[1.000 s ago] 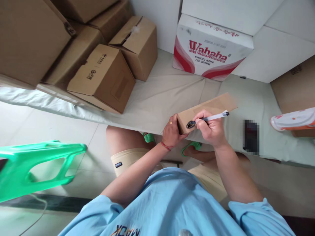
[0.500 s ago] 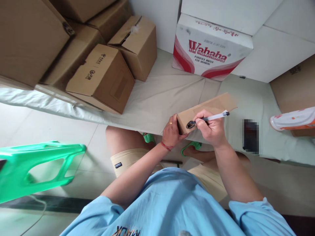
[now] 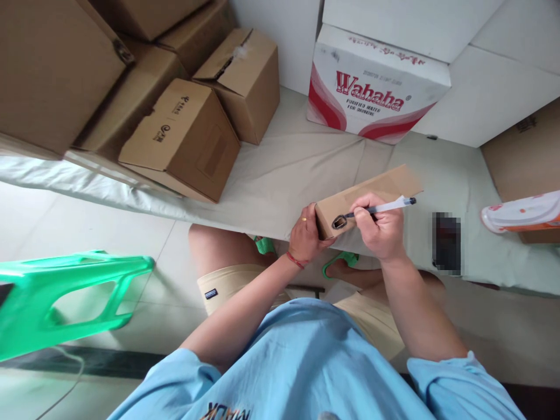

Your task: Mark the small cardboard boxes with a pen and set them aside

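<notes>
A small brown cardboard box (image 3: pixel 371 186) lies at the near edge of the cloth-covered surface, slanting up to the right. My left hand (image 3: pixel 305 234), with a ring and a red wrist cord, is closed around the box's left end. In my right hand (image 3: pixel 380 227) a pen (image 3: pixel 391 205) with a pale barrel and dark end is pinched. Its tip is at the right side of a dark oval outline (image 3: pixel 339 222) on the box, too small to tell whether touching. Inside the outline the cardboard looks brown.
Brown cartons (image 3: pixel 184 140) are stacked at the left. A white-and-red Wahaba carton (image 3: pixel 378 87) stands at the back. A blurred-out dark object (image 3: pixel 447 244) and an orange-and-white package (image 3: pixel 522 211) lie to the right. On the floor at left is a green plastic stool (image 3: pixel 79 297).
My right hand and the pen have shifted slightly right, so more of the dark oval shows. My left hand and the box have stayed in place.
</notes>
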A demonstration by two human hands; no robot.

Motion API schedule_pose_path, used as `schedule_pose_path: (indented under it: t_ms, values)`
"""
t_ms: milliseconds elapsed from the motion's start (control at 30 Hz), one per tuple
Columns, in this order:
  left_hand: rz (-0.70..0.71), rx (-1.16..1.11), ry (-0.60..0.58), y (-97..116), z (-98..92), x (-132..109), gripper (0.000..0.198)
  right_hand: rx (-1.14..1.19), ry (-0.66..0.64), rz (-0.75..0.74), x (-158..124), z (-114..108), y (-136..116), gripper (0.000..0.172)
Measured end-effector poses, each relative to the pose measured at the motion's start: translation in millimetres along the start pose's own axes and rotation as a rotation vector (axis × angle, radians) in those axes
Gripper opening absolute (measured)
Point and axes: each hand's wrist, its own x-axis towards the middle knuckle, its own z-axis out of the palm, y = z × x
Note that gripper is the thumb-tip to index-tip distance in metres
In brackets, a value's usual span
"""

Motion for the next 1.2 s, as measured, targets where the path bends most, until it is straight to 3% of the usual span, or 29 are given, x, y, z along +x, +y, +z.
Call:
schedule_pose_path:
  t_ms: [300,1200]
  values:
    - [0.021,-0.007,0.014,-1,0.2,-2,0.110,0.006,-0.044,0.014,-14,4,-6,0.018]
    - [0.023,-0.017,0.022,-2,1.6,-1,0.110,0.038,-0.119,0.034,-10,3,-6,0.019]
